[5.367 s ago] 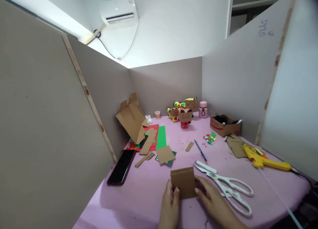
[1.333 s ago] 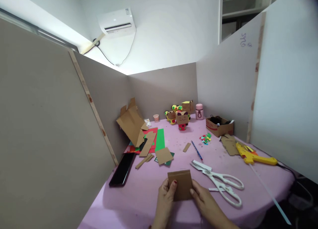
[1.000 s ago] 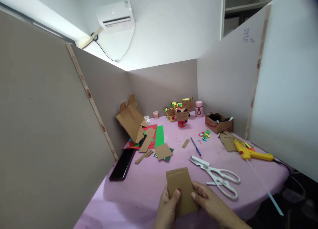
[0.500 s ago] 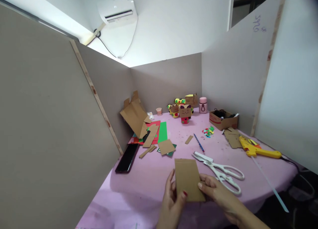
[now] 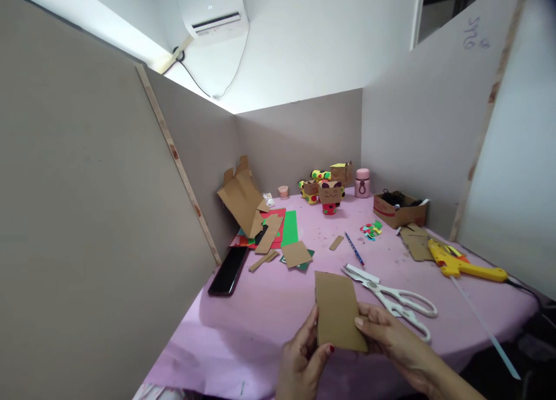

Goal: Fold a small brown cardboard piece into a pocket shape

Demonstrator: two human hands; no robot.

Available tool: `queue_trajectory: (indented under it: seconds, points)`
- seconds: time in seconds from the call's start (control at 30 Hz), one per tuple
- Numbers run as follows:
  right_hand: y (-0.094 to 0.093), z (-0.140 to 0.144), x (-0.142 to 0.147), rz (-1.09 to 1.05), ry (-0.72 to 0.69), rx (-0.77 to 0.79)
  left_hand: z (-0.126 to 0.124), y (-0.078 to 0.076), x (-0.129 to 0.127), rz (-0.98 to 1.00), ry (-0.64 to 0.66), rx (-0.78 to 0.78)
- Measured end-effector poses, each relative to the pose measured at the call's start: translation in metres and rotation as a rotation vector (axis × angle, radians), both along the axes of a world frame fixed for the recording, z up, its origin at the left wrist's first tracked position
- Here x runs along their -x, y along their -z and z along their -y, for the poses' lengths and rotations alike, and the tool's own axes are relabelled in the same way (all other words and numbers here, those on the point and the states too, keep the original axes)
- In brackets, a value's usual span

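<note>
Head view. Both hands hold one brown cardboard rectangle [image 5: 340,310] above the near edge of the pink table [image 5: 269,307], long side running away from the body, far end raised off the surface.

Left hand [image 5: 304,359]: thumb pinched over the lower left corner, remaining fingers behind the card and hidden. Right hand [image 5: 391,339]: thumb pressed on the lower right edge, fingers curled underneath. Both grips closed on the card.

Around it: white scissors [image 5: 393,298] lie just right of the card, blades apart. Yellow glue gun [image 5: 460,264] further right, cord trailing off the edge. Black phone [image 5: 228,270] to the left, by the partition. Blue pencil [image 5: 353,248] and cardboard offcuts [image 5: 295,253] beyond.

Risks, as judged:
- Grip sits only at the near end, so the free end could bend or crease under thumb pressure.
- Card is thin, so uneven pinching may twist it.
- Right wrist is close to the open scissor blades; a sideways move could catch them or push them off the table.
</note>
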State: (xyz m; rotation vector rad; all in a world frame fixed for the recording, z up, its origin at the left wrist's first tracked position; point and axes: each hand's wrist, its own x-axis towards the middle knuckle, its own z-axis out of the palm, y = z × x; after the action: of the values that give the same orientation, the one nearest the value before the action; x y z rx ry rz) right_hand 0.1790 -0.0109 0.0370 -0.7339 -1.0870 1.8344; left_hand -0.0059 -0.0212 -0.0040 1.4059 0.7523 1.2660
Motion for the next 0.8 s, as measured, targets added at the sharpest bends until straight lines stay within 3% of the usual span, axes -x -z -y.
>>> queue_trajectory:
  seconds: [0.13,0.27,0.47,0.63,0.8]
  points:
    - [0.01,-0.01,0.001,0.124,0.108,-0.209,-0.002,-0.004,-0.002,0.006,0.0,0.043]
    - [0.024,-0.026,0.002,0.324,0.248,-0.463,-0.019,-0.015,0.001,-0.252,-0.114,-0.005]
    - [0.038,-0.035,0.007,0.544,0.391,-0.582,-0.048,-0.015,0.007,-0.477,-0.277,-0.062]
    - [0.047,-0.033,0.012,0.691,0.472,-0.612,-0.045,-0.014,0.001,-0.621,-0.367,-0.08]
    - [0.052,-0.03,0.019,0.798,0.56,-0.611,-0.04,-0.016,-0.003,-0.688,-0.377,-0.106]
